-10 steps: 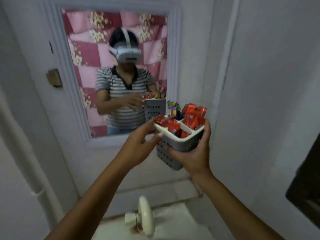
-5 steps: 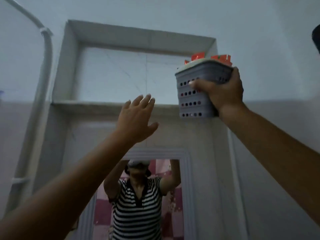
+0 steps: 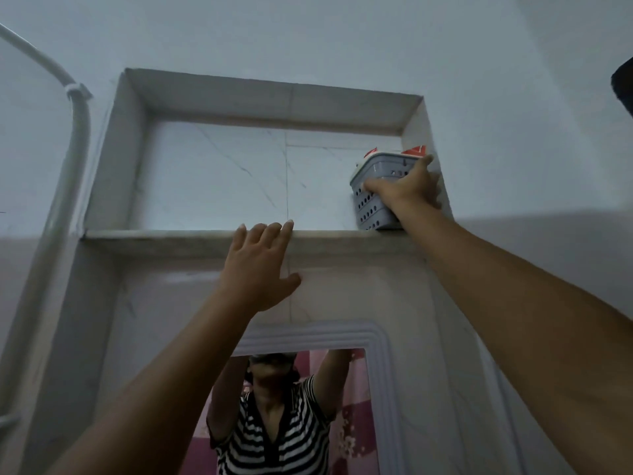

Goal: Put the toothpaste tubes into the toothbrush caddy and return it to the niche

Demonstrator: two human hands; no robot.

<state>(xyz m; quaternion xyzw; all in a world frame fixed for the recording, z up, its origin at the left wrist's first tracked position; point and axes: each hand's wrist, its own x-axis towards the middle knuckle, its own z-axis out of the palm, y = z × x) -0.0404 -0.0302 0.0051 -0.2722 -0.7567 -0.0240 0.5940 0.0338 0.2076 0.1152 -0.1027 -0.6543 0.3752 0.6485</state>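
The grey perforated toothbrush caddy stands on the sill of the wall niche, in its right-hand corner against the side wall. Red toothpaste tubes poke up above its white rim. My right hand is wrapped around the caddy's front and right side, arm stretched up. My left hand lies flat with fingers spread against the front edge of the niche sill, holding nothing.
A grey pipe runs down the wall left of the niche. Below the niche a framed mirror shows a person in a striped shirt with both arms raised. A dark object juts in at the right edge.
My view has tilted up from the mirror to the niche. My right hand has carried the caddy up and set it on the sill's right end. My left hand let go and now rests on the sill.
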